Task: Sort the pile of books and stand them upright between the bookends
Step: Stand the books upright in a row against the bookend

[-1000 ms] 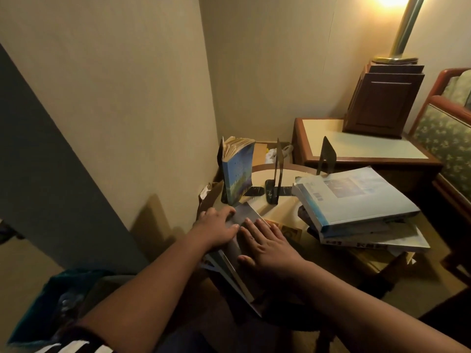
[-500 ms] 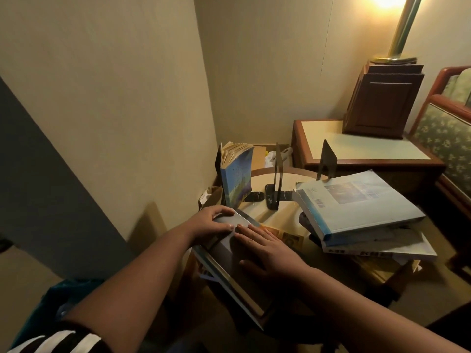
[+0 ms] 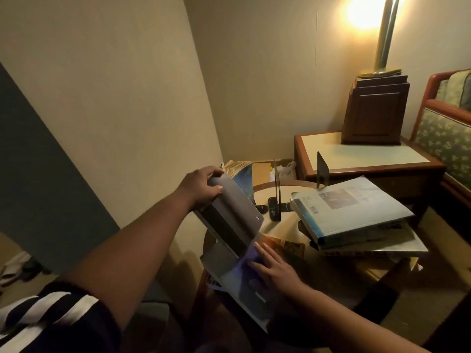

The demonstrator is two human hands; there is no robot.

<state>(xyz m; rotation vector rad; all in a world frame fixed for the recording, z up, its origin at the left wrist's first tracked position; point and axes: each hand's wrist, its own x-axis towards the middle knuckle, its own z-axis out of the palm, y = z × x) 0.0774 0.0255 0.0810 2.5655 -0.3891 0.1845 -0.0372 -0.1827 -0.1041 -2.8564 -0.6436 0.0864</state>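
Observation:
My left hand (image 3: 202, 186) grips the top edge of a grey book (image 3: 233, 207) and holds it tilted up off the near stack. With straight fingers, my right hand (image 3: 274, 267) presses flat on a dark blue book (image 3: 244, 284) lying at the round table's near edge. Partly hidden behind the grey book, a blue paperback (image 3: 243, 177) with yellowed pages stands upright at the back left. Two black bookends (image 3: 276, 193) (image 3: 322, 171) stand on the table. A large pale-blue book (image 3: 349, 210) tops a flat pile on the right.
The small round table (image 3: 277, 226) sits in a wall corner. Behind it is a wooden side table (image 3: 356, 159) with a dark wood box (image 3: 374, 110) and a lit lamp (image 3: 384, 34). An upholstered chair (image 3: 448, 123) stands at the right.
My left hand has lifted the grey book off the near stack, up and toward the standing paperback. My right hand stayed pressed on the book underneath.

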